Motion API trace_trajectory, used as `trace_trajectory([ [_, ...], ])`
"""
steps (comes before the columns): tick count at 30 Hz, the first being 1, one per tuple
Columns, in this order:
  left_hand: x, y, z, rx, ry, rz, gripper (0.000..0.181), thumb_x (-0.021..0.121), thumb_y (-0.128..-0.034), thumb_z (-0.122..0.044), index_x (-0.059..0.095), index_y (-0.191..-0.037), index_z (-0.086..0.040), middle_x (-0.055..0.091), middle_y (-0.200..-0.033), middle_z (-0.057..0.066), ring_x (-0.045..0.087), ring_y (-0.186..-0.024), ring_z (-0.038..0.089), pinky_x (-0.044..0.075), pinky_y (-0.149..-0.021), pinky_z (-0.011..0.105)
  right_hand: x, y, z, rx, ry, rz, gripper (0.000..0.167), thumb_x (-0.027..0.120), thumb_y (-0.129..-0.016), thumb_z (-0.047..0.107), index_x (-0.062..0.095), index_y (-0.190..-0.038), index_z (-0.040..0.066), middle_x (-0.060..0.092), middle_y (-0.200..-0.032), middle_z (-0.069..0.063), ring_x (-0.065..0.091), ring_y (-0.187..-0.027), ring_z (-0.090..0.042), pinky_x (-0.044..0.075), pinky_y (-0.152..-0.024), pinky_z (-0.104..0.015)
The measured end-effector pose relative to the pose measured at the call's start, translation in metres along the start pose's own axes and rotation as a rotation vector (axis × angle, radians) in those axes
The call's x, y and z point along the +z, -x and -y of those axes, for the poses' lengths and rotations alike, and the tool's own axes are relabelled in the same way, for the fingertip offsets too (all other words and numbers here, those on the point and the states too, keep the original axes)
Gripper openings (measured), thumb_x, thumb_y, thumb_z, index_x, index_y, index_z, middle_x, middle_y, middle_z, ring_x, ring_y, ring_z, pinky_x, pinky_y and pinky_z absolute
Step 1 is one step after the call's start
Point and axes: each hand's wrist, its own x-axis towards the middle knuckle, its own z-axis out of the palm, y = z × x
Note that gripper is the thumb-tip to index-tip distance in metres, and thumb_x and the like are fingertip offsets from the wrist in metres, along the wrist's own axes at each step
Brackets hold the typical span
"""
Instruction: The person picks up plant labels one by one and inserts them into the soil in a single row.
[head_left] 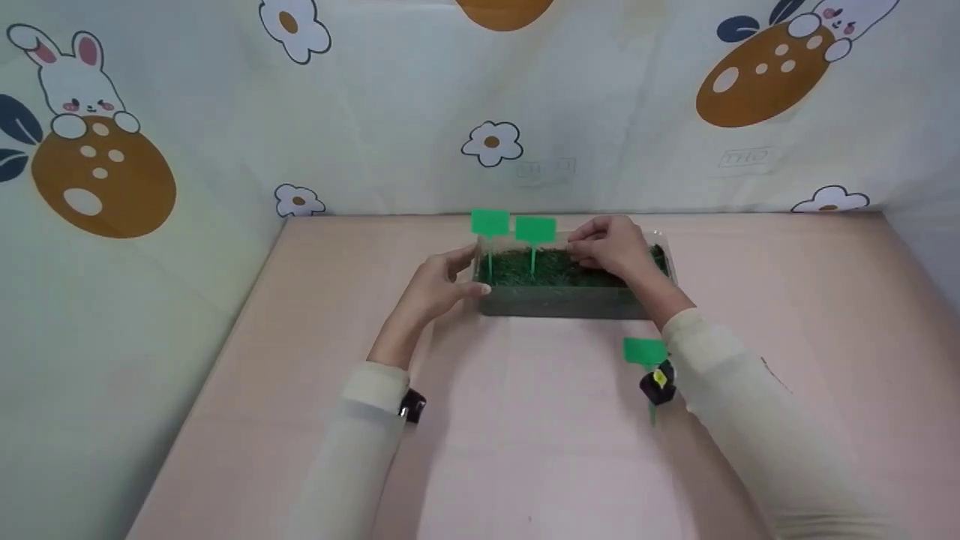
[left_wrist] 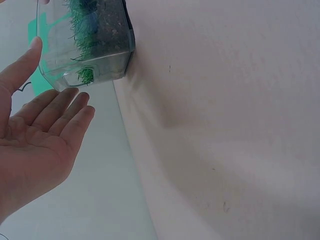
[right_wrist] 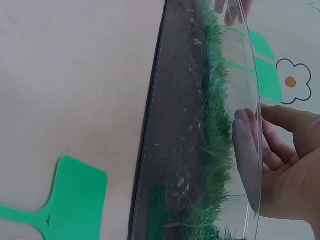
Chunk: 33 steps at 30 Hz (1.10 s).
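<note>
A clear plastic box [head_left: 566, 303] of dark soil and green grass [head_left: 551, 262] sits toward the table's back. At its left end is my left hand [head_left: 437, 283], thumb at the front corner and fingers fairly straight along the end wall. My right hand [head_left: 611, 244] reaches over the right part of the grass with bent fingers. In the right wrist view, the fingers [right_wrist: 245, 142] show behind the clear wall; whether they pinch anything is hidden. Two green plant labels, a left one [head_left: 490, 223] and a right one [head_left: 535, 229], stand upright in the box.
Another green plant label [head_left: 643, 351] lies on the pink table [head_left: 525, 450] near my right sleeve, partly covered by the wrist camera [head_left: 658, 383]. Behind the table rises a pale cloth [head_left: 390, 112] printed with rabbits and flowers.
</note>
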Motion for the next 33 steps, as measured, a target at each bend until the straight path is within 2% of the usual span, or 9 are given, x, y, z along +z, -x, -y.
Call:
trace_trajectory([
  [10, 0.0, 0.0, 0.0, -0.004, -0.008, -0.006, 0.072, 0.074, -0.0897, -0.016, 0.04, -0.153, -0.02, 0.043, -0.158, 0.005, 0.04, -0.147, 0.029, 0.038, -0.119, 0.041, -0.008, 0.005, 0.002, 0.008, -0.013, -0.01, 0.023, 0.067, -0.096, 0.016, 0.069, -0.113, 0.0, 0.073, -0.092, 0.001, 0.071, -0.081, -0.008, 0.062, -0.08, -0.025],
  [17, 0.0, -0.001, 0.001, 0.009, 0.005, 0.006, 0.071, 0.074, -0.09, -0.015, 0.041, -0.153, -0.017, 0.043, -0.157, 0.005, 0.04, -0.147, 0.029, 0.038, -0.12, 0.042, -0.013, 0.01, 0.002, -0.015, -0.002, -0.011, 0.023, 0.068, -0.095, 0.017, 0.069, -0.11, 0.0, 0.073, -0.091, 0.002, 0.072, -0.082, -0.008, 0.062, -0.078, -0.024],
  [23, 0.0, -0.001, 0.001, 0.015, 0.004, 0.007, 0.071, 0.074, -0.0897, -0.015, 0.041, -0.153, -0.015, 0.044, -0.157, 0.006, 0.04, -0.146, 0.03, 0.038, -0.119, 0.043, -0.018, 0.013, 0.001, -0.025, -0.011, -0.011, 0.022, 0.067, -0.096, 0.016, 0.068, -0.11, -0.001, 0.073, -0.092, 0.001, 0.073, -0.086, -0.013, 0.062, -0.08, -0.026],
  [31, -0.001, 0.0, 0.001, 0.01, -0.009, 0.013, 0.073, 0.074, -0.0896, -0.016, 0.04, -0.154, -0.018, 0.042, -0.158, 0.005, 0.04, -0.146, 0.031, 0.038, -0.119, 0.042, -0.021, 0.021, 0.003, -0.034, -0.014, 0.014, 0.024, 0.066, -0.096, 0.017, 0.067, -0.112, -0.001, 0.074, -0.107, -0.011, 0.073, -0.087, -0.012, 0.062, -0.083, -0.027],
  [33, -0.001, 0.0, 0.001, 0.01, -0.01, 0.013, 0.073, 0.074, -0.0898, -0.016, 0.039, -0.154, -0.017, 0.042, -0.158, 0.005, 0.04, -0.146, 0.031, 0.038, -0.119, 0.042, -0.022, 0.023, 0.003, -0.036, -0.022, 0.019, 0.024, 0.067, -0.096, 0.017, 0.067, -0.112, -0.001, 0.075, -0.106, -0.01, 0.073, -0.086, -0.012, 0.062, -0.083, -0.027],
])
